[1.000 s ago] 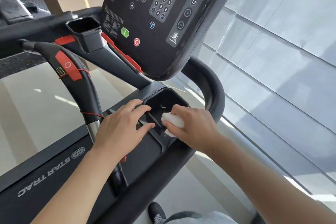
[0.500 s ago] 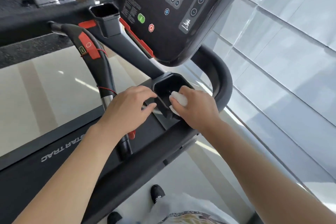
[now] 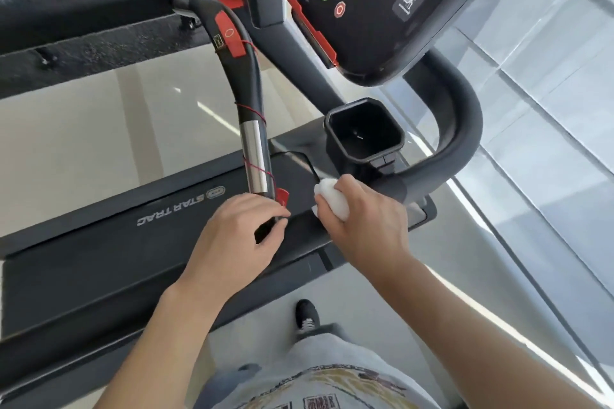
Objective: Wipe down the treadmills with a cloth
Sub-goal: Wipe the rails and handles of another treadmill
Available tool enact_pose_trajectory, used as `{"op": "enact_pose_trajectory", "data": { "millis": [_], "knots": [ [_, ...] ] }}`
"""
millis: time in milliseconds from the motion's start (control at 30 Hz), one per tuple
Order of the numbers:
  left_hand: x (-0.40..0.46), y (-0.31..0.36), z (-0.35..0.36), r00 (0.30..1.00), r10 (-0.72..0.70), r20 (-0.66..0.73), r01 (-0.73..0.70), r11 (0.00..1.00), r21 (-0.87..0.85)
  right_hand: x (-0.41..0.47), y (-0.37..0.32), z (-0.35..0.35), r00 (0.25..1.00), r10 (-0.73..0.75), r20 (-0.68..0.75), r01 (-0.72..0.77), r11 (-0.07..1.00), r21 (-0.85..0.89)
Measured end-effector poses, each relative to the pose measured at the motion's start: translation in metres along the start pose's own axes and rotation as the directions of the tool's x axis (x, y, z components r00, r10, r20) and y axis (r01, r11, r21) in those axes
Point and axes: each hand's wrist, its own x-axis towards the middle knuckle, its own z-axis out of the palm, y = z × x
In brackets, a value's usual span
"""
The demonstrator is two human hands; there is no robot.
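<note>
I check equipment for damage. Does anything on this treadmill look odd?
Yes. Thin red cord is wound round the inner handlebar, across its silver sensor section, down to a red clip by the left hand. It looks improvised. No breakage visible.

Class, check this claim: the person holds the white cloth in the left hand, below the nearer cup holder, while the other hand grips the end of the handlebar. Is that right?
Not quite. The head view shows the white cloth in the right hand, not the left. The rest stands: it is below the nearer cup holder, and the other hand, the left hand, grips the end of the handlebar.
</note>
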Motion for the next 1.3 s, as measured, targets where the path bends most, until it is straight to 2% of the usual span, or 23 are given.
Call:
{"op": "enact_pose_trajectory", "data": {
  "millis": [200,300,433,567,667,800,1067,1300],
  "knots": [
    [-0.070,-0.010,-0.028,0.981,-0.180,-0.070,0.180,0.984,0.003,-0.026,-0.050,0.015,0.998,-0.066,-0.002,0.066,0.995,0.081],
    [-0.115,-0.025,-0.047,0.970,-0.218,-0.110,0.226,0.972,0.071,-0.044,-0.089,0.027,0.997,-0.076,-0.014,0.077,0.990,0.116],
    [-0.190,-0.047,-0.072,0.939,-0.289,-0.186,0.322,0.928,0.185,-0.088,-0.160,0.045,0.979,-0.181,0.089,0.152,0.953,0.260],
    [-0.279,-0.061,-0.100,0.884,-0.373,-0.283,0.428,0.888,0.166,-0.140,-0.233,0.063,0.925,-0.303,0.228,0.202,0.902,0.381],
    [-0.356,-0.068,-0.118,0.786,-0.516,-0.339,0.578,0.809,0.107,-0.181,-0.284,0.072,0.846,-0.355,0.397,0.167,0.885,0.435],
    [-0.455,-0.071,-0.135,0.652,-0.643,-0.402,0.715,0.697,0.045,-0.235,-0.351,0.075,0.764,-0.403,0.504,0.109,0.850,0.515],
    [-0.587,-0.046,-0.159,0.362,-0.756,-0.545,0.847,0.511,-0.146,-0.304,-0.470,0.076,0.590,-0.631,0.504,0.278,0.745,0.606],
    [-0.643,-0.045,-0.167,0.165,-0.772,-0.615,0.879,0.398,-0.264,-0.352,-0.536,0.085,0.399,-0.791,0.463,0.344,0.598,0.724]
  ]
}}
